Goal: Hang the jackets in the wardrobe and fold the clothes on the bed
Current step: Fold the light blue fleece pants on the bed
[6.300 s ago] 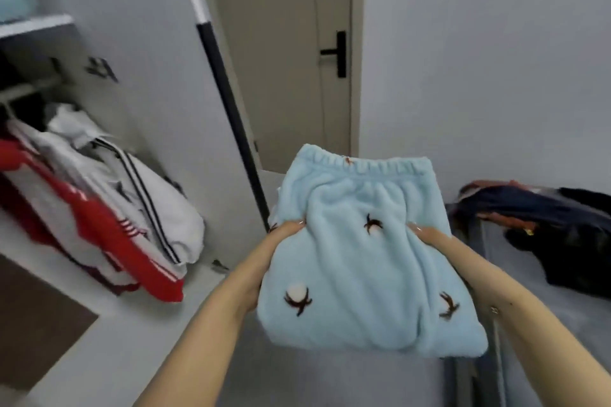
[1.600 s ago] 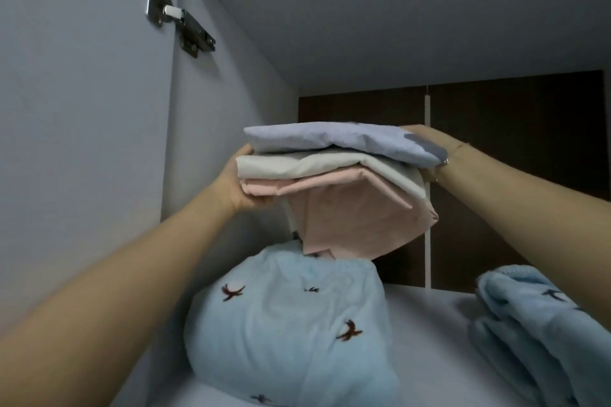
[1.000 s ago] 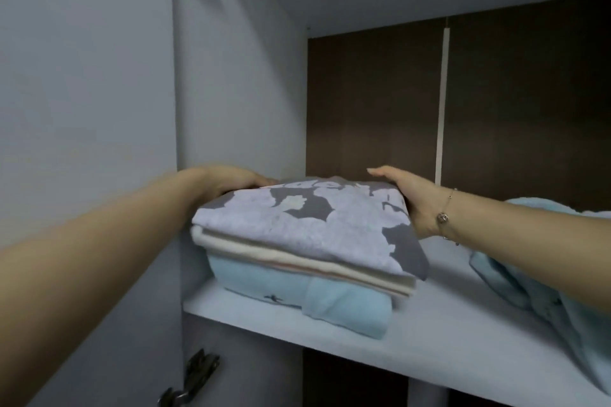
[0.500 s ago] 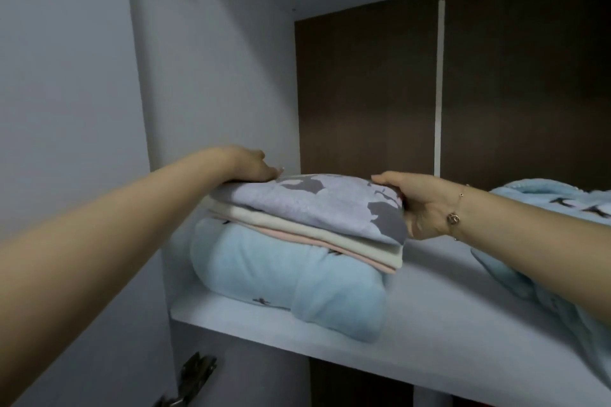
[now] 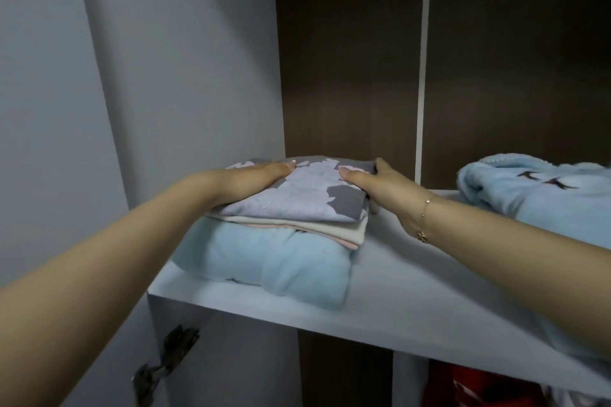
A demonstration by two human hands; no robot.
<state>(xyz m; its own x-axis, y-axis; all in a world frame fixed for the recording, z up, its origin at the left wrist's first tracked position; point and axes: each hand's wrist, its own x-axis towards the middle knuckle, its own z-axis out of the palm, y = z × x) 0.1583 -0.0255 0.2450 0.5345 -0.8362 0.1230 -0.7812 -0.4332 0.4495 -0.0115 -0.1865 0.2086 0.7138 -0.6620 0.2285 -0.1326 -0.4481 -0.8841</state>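
Observation:
A stack of folded clothes sits on the white wardrobe shelf (image 5: 390,301). At the bottom lies a folded light blue fleece garment (image 5: 274,261), above it thin pink and cream layers (image 5: 334,230), and on top a lilac and grey patterned piece (image 5: 307,195). My left hand (image 5: 251,180) rests flat on the top piece's left side, fingers straight. My right hand (image 5: 377,185) lies on its right edge, thumb on top, fingers reaching down the far side.
A second light blue fleece garment (image 5: 542,195) lies on the shelf to the right. The white wardrobe side wall (image 5: 185,92) stands close on the left, a dark brown back panel (image 5: 350,76) behind. A door hinge (image 5: 165,363) and red clothing (image 5: 472,383) show below the shelf.
The stack has been set down on the blue fleece garment and pushed a little deeper onto the shelf. Both hands have shifted from its sides onto the top piece.

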